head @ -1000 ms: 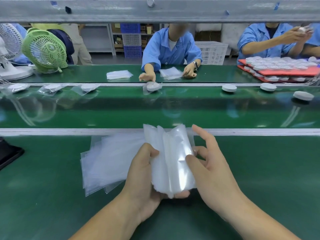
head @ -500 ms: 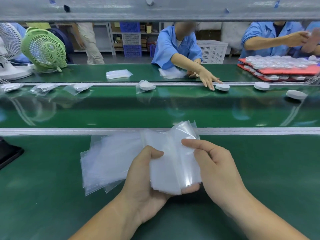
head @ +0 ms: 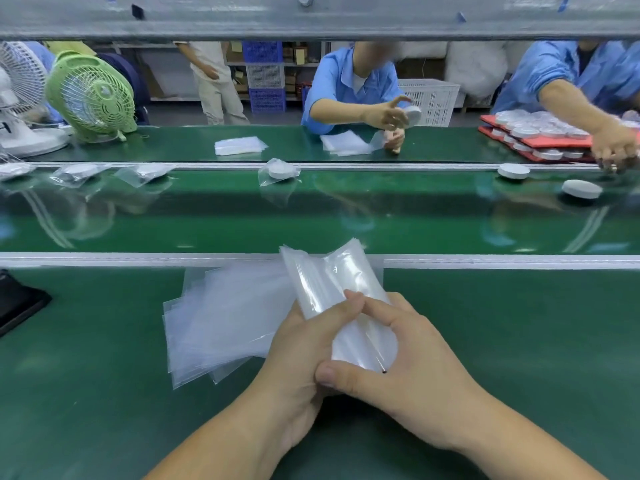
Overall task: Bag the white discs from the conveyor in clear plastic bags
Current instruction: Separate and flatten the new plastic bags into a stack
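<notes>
My left hand [head: 298, 355] grips a small bundle of clear plastic bags [head: 329, 282] from below, its thumb laid over the front. My right hand [head: 408, 372] pinches the same bundle between forefinger and thumb at its lower right. A loose stack of clear bags [head: 221, 317] lies flat on the green table to the left of my hands. On the conveyor belt [head: 346, 216] two bare white discs [head: 513, 171] [head: 582, 189] ride at the far right. A bagged disc [head: 278, 170] sits mid-belt, and more bagged discs [head: 145, 172] lie further left.
A metal rail [head: 485, 261] separates my table from the belt. Across the belt, a person in blue holds a white disc [head: 413, 116]; another reaches over a red tray of discs [head: 540, 133]. Green fan [head: 91, 95] and white fan [head: 17, 98] stand far left. A black object [head: 17, 299] lies at left edge.
My right hand has closed onto the bag bundle, forefinger and thumb now pinching it. The bundle stands more upright. Discs on the belt drifted left; the person opposite lifted a disc.
</notes>
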`<move>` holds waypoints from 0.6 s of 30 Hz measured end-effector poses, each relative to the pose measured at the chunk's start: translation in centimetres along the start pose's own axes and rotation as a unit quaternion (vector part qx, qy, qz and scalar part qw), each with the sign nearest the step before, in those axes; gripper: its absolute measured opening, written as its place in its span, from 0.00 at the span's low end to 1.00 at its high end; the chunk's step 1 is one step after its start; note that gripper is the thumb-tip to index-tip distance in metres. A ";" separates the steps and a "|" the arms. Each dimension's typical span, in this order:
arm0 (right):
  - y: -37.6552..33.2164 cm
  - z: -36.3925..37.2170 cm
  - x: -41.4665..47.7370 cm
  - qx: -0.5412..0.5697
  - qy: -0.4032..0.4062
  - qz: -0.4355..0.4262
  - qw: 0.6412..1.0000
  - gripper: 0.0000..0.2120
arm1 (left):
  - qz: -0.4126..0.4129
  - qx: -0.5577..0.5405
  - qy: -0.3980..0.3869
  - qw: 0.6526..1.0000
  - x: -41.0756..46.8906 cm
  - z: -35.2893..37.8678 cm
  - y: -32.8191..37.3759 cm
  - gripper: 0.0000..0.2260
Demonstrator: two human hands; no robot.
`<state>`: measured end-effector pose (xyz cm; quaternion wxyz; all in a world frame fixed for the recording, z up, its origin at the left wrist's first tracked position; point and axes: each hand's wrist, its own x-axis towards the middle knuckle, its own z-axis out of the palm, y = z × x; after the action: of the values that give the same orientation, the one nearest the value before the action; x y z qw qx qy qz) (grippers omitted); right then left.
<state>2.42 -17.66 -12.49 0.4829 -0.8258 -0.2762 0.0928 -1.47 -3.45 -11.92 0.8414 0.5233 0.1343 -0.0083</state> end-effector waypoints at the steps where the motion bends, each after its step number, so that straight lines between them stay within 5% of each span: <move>1: 0.0 0.0 0.0 0.000 -0.008 -0.005 1.000 0.36 | -0.002 0.004 -0.004 1.000 0.0 0.0 0.1 0.19; 6: 0.3 -0.1 0.6 0.114 -0.003 0.022 0.993 0.14 | -0.025 0.008 -0.006 1.000 0.1 0.1 0.3 0.21; 13: 0.8 0.0 0.8 0.235 0.018 0.048 0.971 0.18 | -0.050 -0.054 0.022 0.997 0.0 -0.1 0.2 0.14; 18: 0.6 0.3 0.7 0.132 0.059 0.041 0.989 0.10 | -0.049 -0.059 -0.017 0.997 0.0 -0.1 0.4 0.18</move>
<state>3.10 -17.29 -13.03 0.5984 -0.7698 -0.1987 0.0996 -1.44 -3.18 -11.55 0.8715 0.4655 0.1460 -0.0502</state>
